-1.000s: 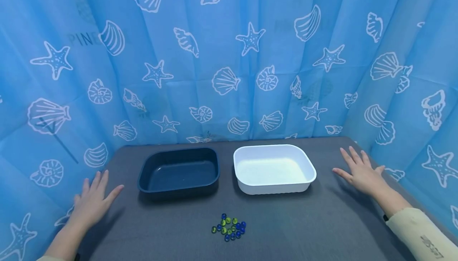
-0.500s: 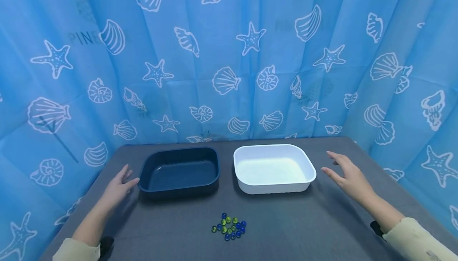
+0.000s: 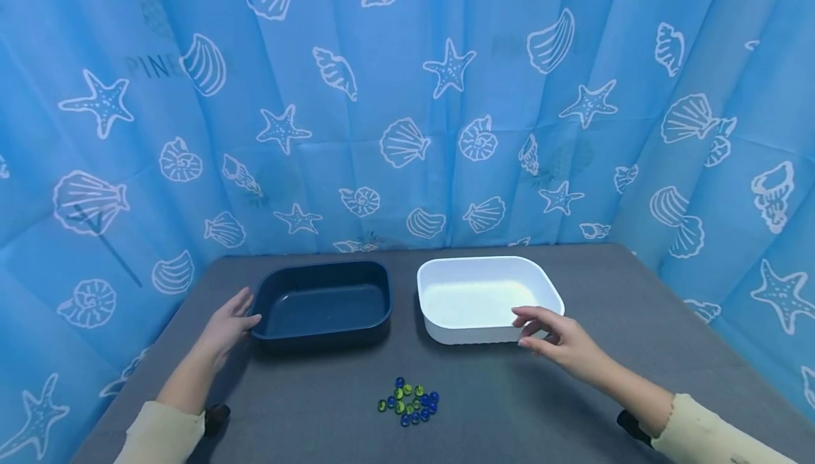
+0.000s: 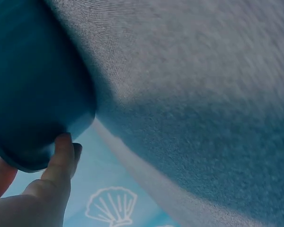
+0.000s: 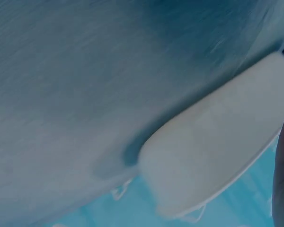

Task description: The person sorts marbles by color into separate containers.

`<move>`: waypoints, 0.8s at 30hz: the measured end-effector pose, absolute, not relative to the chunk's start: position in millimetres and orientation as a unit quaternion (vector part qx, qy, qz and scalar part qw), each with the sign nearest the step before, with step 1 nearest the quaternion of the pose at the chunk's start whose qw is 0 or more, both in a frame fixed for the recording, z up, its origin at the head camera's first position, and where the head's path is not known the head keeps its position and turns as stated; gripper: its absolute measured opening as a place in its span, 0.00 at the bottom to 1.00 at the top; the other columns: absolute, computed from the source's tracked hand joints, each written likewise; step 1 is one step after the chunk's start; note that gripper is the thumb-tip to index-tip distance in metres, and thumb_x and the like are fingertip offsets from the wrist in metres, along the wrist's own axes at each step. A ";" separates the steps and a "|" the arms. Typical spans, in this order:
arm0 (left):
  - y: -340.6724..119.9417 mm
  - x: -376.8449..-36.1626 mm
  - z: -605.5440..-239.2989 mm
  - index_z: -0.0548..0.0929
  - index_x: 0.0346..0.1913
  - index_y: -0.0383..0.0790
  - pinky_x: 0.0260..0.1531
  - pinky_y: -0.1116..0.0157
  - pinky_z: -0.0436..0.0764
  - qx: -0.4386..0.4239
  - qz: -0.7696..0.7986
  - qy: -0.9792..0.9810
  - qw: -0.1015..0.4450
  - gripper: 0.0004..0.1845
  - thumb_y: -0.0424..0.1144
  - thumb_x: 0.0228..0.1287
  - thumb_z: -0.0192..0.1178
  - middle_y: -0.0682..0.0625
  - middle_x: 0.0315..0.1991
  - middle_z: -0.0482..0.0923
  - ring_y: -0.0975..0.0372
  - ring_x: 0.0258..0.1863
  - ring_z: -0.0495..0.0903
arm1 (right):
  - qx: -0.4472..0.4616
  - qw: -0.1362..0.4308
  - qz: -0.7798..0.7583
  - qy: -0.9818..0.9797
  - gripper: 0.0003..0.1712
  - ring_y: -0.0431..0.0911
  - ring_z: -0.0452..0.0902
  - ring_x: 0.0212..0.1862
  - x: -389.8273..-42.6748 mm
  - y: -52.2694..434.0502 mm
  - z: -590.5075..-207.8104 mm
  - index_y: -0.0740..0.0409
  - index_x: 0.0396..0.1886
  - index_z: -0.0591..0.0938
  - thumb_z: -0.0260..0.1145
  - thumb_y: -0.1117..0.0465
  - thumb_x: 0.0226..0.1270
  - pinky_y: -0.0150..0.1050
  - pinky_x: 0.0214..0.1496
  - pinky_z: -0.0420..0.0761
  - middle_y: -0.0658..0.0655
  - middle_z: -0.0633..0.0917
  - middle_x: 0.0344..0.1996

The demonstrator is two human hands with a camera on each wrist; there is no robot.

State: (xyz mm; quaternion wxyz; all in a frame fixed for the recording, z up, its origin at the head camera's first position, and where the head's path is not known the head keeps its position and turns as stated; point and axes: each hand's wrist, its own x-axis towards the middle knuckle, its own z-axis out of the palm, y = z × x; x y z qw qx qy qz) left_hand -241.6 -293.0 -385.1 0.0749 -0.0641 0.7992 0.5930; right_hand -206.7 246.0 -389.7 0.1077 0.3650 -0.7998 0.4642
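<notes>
The person's left hand [image 3: 228, 322] rests against the left end of the dark blue rectangular plastic tray [image 3: 321, 303]; in the left wrist view a fingertip [image 4: 63, 147] presses on its rounded rim [image 4: 35, 118], fingers fairly straight rather than wrapped round it. The right hand [image 3: 560, 344] hangs at the near right corner of the white rectangular plastic tray [image 3: 487, 298], fingers loosely bent and holding nothing; I cannot tell whether they touch the rim.

Both trays sit side by side toward the back of the grey cloth-covered worktop [image 3: 573, 393], long sides running left to right, a narrow gap between them. Each hand is at the outer side of its own tray.

A small cluster of blue and green glass marbles [image 3: 409, 402] lies on the worktop nearer the person, below the gap between the trays, well apart from both hands, the right hand somewhat closer.

A blue curtain printed with white shells and starfish [image 3: 407, 110] closes off the worktop behind and on both sides.
</notes>
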 end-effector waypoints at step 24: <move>-296.6 -248.5 -390.8 0.33 0.77 0.44 0.69 0.47 0.32 -0.087 0.753 0.648 0.073 0.35 0.27 0.77 0.37 0.50 0.76 0.33 0.55 0.74 0.26 | 0.369 -0.238 0.450 -0.778 0.28 0.62 0.76 0.55 -230.5 152.5 -393.2 0.71 0.65 0.71 0.64 0.63 0.68 0.33 0.51 0.77 0.68 0.80 0.53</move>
